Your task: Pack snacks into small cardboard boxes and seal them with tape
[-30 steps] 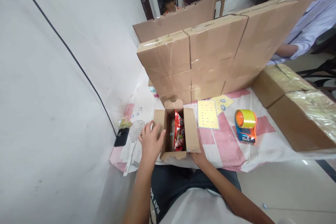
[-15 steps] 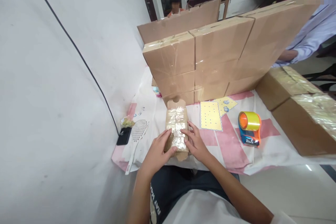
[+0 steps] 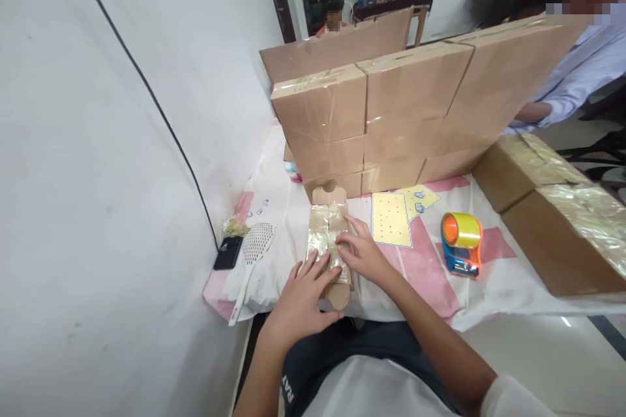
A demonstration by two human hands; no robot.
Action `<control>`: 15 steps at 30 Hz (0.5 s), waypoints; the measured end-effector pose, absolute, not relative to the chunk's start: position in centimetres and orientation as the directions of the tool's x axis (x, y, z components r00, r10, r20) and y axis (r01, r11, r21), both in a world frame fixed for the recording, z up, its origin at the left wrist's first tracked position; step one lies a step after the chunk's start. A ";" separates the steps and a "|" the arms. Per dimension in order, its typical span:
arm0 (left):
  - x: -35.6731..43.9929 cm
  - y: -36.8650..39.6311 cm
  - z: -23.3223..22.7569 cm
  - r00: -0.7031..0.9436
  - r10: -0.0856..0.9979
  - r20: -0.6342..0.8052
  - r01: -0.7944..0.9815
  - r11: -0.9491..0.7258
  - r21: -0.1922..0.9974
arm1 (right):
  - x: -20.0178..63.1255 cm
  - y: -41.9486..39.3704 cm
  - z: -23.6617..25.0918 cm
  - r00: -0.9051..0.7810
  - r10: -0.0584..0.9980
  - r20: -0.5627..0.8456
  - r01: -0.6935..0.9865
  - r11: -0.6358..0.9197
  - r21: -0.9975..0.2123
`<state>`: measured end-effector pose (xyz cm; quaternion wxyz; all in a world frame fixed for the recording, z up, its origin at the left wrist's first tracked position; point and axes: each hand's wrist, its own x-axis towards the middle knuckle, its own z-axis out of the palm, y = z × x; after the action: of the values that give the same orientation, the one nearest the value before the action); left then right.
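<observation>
The small cardboard box, its taped flaps folded shut, lies near the desk's front edge, toward the left corner. The left hand lies flat on its near end, fingers spread; the right hand presses the flaps, fingers spread. A tape dispenser sits to the right, well apart.
</observation>
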<state>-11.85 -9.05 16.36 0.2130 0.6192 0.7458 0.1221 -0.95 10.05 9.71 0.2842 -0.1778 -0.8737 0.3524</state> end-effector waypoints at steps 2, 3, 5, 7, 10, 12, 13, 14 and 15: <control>-11.8 -9.4 16.5 -0.172 0.975 -0.138 0.871 0.216 0.442 | -1.9 11.3 11.0 -0.788 0.480 0.386 0.113 0.728 -0.676; -11.7 -9.6 16.5 -0.181 0.975 -0.126 0.869 0.218 0.444 | -2.4 11.8 11.5 -0.794 0.470 0.386 0.123 0.746 -0.655; -11.7 -9.8 16.5 -0.192 0.976 -0.104 0.868 0.219 0.447 | -3.1 12.4 12.5 -0.833 0.408 0.374 0.121 0.793 -0.597; -11.7 -9.9 16.4 -0.190 0.978 -0.088 0.873 0.209 0.441 | -3.5 12.6 13.1 -0.893 0.286 0.347 0.062 0.843 -0.534; -11.7 -9.9 16.3 -0.170 0.983 -0.070 0.884 0.184 0.431 | -3.4 12.5 13.4 -0.926 0.175 0.335 -0.020 0.863 -0.506; -11.8 -9.8 16.3 -0.154 0.986 -0.056 0.885 0.163 0.435 | -3.1 12.5 13.4 -0.912 0.190 0.363 -0.026 0.858 -0.513; -11.9 -9.8 16.4 -0.145 0.988 -0.048 0.883 0.152 0.444 | -2.9 12.5 13.4 -0.904 0.200 0.378 -0.025 0.858 -0.513; -11.9 -9.6 16.5 -0.137 0.990 -0.041 0.879 0.141 0.456 | -2.7 12.6 13.4 -0.896 0.210 0.390 -0.022 0.858 -0.514; -11.9 -9.5 16.7 -0.129 0.991 -0.037 0.875 0.131 0.467 | -2.4 12.6 13.4 -0.889 0.222 0.400 -0.018 0.857 -0.515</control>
<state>-11.92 -9.52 16.66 0.1723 0.6371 0.7320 0.1690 -2.43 12.64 13.37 0.2290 -0.0546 -0.9360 0.2619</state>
